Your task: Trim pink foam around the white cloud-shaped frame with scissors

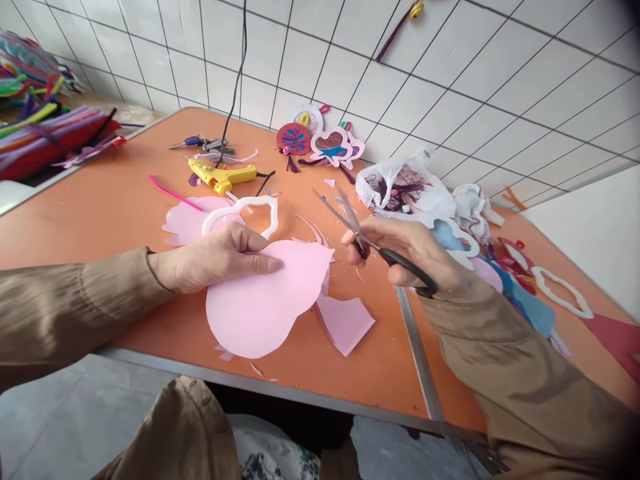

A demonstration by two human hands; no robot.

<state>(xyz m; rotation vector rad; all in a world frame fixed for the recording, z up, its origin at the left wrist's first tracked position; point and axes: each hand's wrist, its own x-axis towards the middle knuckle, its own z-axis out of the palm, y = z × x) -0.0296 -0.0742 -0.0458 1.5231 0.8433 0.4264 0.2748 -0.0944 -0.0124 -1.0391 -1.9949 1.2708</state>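
My left hand [215, 257] grips a pink paper cut-out [265, 300] shaped like a gourd, together with a white gourd-shaped frame [240, 207] that sticks out behind the fingers. My right hand [405, 250] is closed round the black handles of a pair of scissors [350, 223]; the blades are slightly parted and point up and left, just to the right of the pink paper's edge. Both are held over an orange table [100, 207]. A pink paper offcut [345, 323] lies below the scissors.
A yellow glue gun [223, 177] with a black cord lies behind the hands. Finished gourd ornaments [320, 143] lean by the tiled wall. A plastic bag [405, 187], coloured paper scraps and a white frame [563, 293] lie at right. Pipe cleaners [45, 133] are stacked at far left.
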